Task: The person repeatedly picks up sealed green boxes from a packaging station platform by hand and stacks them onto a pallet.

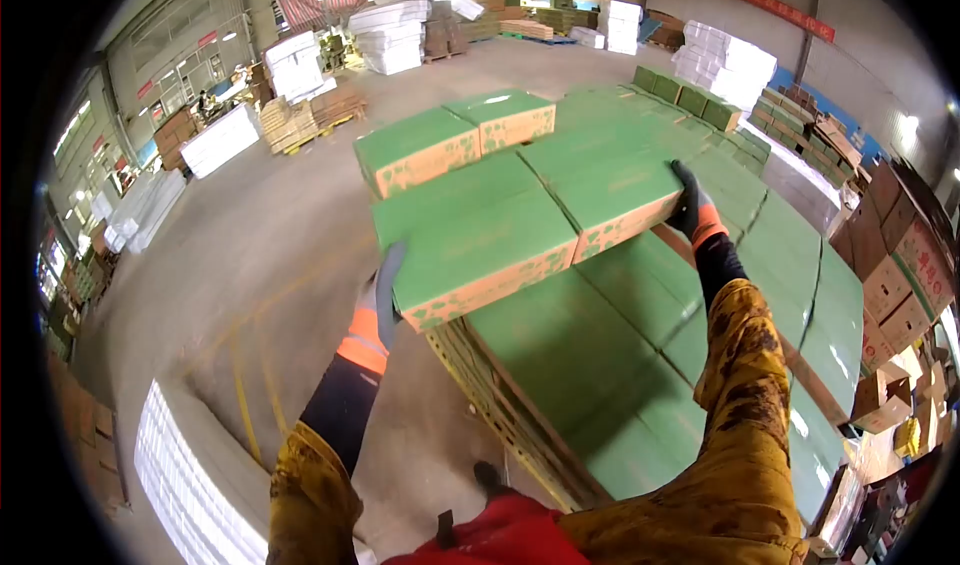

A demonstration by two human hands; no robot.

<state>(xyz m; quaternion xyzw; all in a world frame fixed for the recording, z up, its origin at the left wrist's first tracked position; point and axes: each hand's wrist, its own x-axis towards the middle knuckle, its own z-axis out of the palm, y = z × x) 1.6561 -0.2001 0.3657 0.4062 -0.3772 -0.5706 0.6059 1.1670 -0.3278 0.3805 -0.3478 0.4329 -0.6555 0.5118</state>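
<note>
Two green-topped cartons with printed tan sides, a left one (480,230) and a right one (605,180), are side by side between my gloved hands. My left hand (383,290) presses on the outer end of the left carton. At the outer end of the right carton is my right hand (690,203), its fingers against the side. Behind them lie two more green cartons (450,140). Below and to the right spreads a layer of green cartons (600,385).
White wrapped stacks (390,37) and a pallet of tan boards (300,117) stand across the floor. A white ribbed stack (185,475) is at lower left. Brown cartons (905,255) are piled at the right. A yellow metal frame (485,395) edges the green layer.
</note>
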